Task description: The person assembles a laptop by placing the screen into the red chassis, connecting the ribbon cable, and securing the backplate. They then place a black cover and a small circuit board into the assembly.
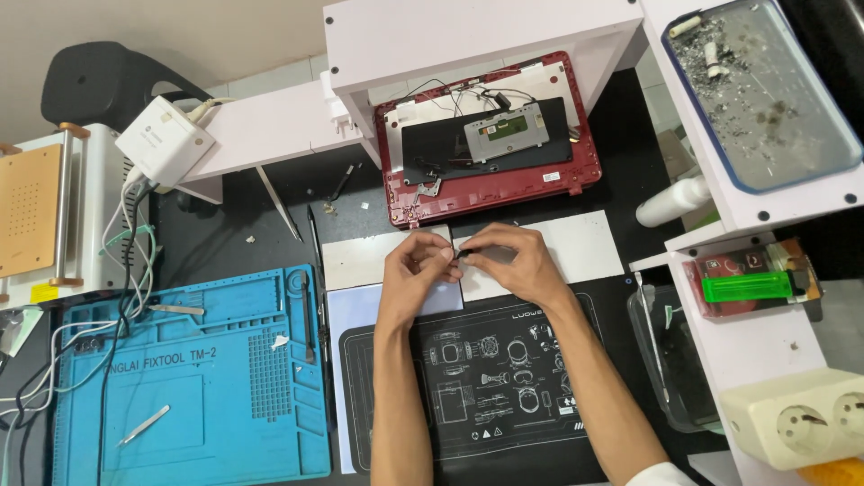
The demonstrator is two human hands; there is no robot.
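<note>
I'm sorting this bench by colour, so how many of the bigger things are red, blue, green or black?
Red: 1, the opened laptop shell
Blue: 2, the repair mat and the blue-rimmed tray
Green: 1, the lighter
Black: 1, the printed work mat under the left hand and right hand
Total: 5

Small dark part (462, 255) mostly hidden between pinching fingertips, too small to identify, red laptop shell (490, 184) top under white shelf (477, 36), wall socket (801, 418) cut off at right edge
</note>
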